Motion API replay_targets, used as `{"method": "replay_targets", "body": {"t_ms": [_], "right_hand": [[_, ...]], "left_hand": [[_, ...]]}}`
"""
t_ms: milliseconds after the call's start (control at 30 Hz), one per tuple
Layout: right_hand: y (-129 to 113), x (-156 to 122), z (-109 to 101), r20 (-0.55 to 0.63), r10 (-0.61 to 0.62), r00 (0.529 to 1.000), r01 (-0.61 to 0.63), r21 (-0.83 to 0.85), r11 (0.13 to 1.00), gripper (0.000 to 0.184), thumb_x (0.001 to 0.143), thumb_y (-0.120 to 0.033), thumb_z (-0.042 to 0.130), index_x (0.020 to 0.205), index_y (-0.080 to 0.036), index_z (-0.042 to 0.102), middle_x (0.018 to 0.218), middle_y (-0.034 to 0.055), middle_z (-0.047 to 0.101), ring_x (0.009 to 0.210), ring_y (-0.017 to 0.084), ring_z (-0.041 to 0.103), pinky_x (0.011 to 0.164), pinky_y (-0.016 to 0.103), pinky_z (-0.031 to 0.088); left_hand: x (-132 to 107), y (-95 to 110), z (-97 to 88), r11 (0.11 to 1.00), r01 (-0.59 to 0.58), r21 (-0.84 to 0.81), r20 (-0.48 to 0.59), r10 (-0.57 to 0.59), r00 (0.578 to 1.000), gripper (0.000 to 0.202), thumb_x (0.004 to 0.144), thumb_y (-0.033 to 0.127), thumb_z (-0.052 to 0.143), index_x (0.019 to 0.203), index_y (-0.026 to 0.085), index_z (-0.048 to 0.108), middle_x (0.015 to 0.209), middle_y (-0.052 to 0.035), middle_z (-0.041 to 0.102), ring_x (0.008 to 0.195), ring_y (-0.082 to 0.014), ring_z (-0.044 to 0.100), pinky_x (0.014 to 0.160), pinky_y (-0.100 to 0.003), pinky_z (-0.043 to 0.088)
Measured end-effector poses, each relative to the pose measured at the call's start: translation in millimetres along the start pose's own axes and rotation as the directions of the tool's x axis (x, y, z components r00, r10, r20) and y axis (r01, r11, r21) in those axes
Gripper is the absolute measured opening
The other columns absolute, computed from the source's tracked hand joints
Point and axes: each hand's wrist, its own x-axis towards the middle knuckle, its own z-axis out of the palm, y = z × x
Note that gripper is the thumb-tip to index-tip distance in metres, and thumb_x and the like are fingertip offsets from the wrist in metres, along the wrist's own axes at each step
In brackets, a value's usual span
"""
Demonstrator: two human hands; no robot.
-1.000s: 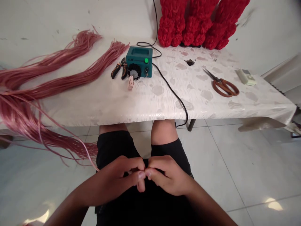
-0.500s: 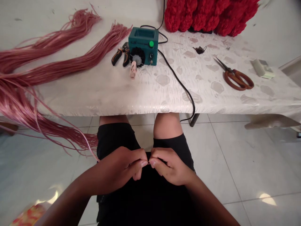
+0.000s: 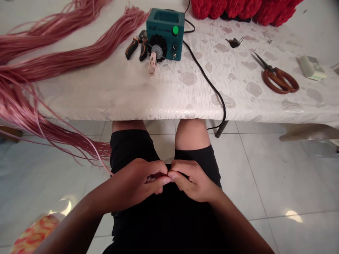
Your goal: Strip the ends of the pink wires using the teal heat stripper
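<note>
Pink cords (image 3: 60,67) — glossy plastic (tablecloth (image 3: 190,102) too).

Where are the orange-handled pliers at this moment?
In the head view, the pliers lie on the table toward the far edge, just left of the teal box and right of the pink strands.

On our table (image 3: 106,102), a small control box (image 3: 165,34) sits with pliers (image 3: 136,47) just to its left and scissors (image 3: 279,81) well off to its right. Bundled strands (image 3: 53,60) lie left, trailing over the edge; ruffled bunches (image 3: 227,7) stand behind. Our left hand (image 3: 132,181) and right hand (image 3: 193,180) meet over our lap, below the table.
</note>
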Motion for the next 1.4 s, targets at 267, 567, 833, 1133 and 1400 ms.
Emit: {"method": "replay_targets", "body": {"t_ms": [267,567,833,1133,1400], "right_hand": [[0.7,-1.4,2.8,-0.033,-0.037,0.999,0.038,0.023,0.999,0.024,0.101,-0.021,0.052,0.077,-0.018,0.057,0.072,-0.0025,0.051,0.065,0.01,0.049,0.062,0.025,0.039],[1.3,0.0,3.0,-0.031,-0.046,0.998,0.047,0.037,0.998,0.023,0.1,-0.021,0.054,0.078,-0.018,0.058,0.072,-0.0025,0.052,0.065,0.01,0.049,0.062,0.024,0.039],[-0.8,-0.7,2.3,-0.042,-0.042,0.998,0.046,0.09,0.995,0.023,0.099,-0.018,0.056,0.076,-0.018,0.058,0.068,-0.0035,0.051,0.062,0.009,0.048,0.059,0.023,0.038],[-2.4,-0.3,-0.3,-0.033,-0.031,0.999,0.036,0.162,0.986,0.025,0.1,-0.019,0.056,0.075,-0.017,0.058,0.066,-0.004,0.051,0.061,0.008,0.047,0.059,0.023,0.038],[-3.7,-1.4,-1.1,-0.018,-0.01,1.0,0.013,0.161,0.987,0.026,0.1,-0.019,0.055,0.074,-0.017,0.058,0.066,-0.0043,0.05,0.059,0.008,0.047,0.059,0.023,0.038]], "left_hand": [[1.9,-4.4,-5.5,0.992,-0.128,-0.009,0.051,0.128,0.99,0.027,0.101,0.022,0.051,0.077,0.021,0.062,0.063,0.0088,0.069,0.056,-0.005,0.062,0.055,-0.017,0.04],[0.3,-3.2,-3.7,0.994,-0.071,-0.087,0.066,0.077,0.995,0.029,0.101,0.018,0.047,0.074,0.02,0.058,0.057,0.008,0.066,0.05,-0.0054,0.059,0.05,-0.016,0.04],[0.6,-3.9,-0.4,0.964,0.08,-0.255,0.129,-0.048,0.991,0.031,0.103,0.026,0.046,0.075,0.02,0.058,0.056,0.0081,0.065,0.047,-0.0077,0.064,0.049,-0.016,0.046],[-1.3,0.1,-0.5,0.967,0.065,-0.246,0.087,-0.045,0.995,0.026,0.101,0.025,0.049,0.078,0.021,0.061,0.057,0.0092,0.061,0.042,-0.0045,0.05,0.043,-0.016,0.035],[-4.0,-0.5,-2.1,0.997,-0.026,-0.072,0.041,0.029,0.999,0.028,0.104,0.03,0.047,0.081,0.021,0.061,0.064,0.0081,0.049,0.057,-0.0065,0.044,0.054,-0.018,0.034]]}}
